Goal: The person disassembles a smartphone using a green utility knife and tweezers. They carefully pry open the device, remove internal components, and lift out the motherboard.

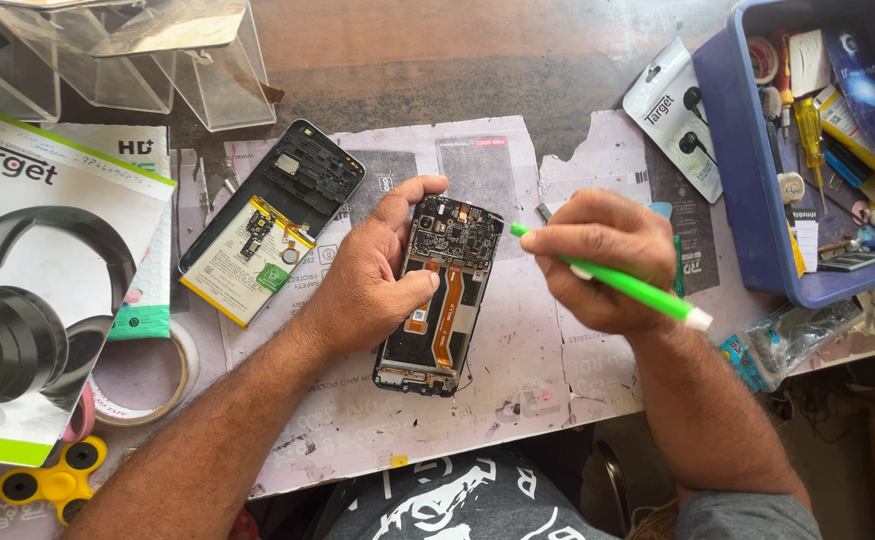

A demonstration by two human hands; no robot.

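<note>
An opened phone (446,300) lies on the paper-covered bench, its circuit board at the top and an orange flex cable running down its middle. My left hand (373,275) holds it by the left edge, thumb resting on the cable area. My right hand (603,262) grips a green tool with a white end (638,290); its green tip sits just right of the phone's top corner. A second opened phone with a battery (268,225) lies to the left, apart from both hands.
A headphone box (38,280) and tape rolls (163,385) sit at the left, a yellow spinner (53,482) at the bottom left. Clear plastic stands (128,60) are at the back left. A blue bin of tools (748,170) and an earphone packet (678,115) stand at the right.
</note>
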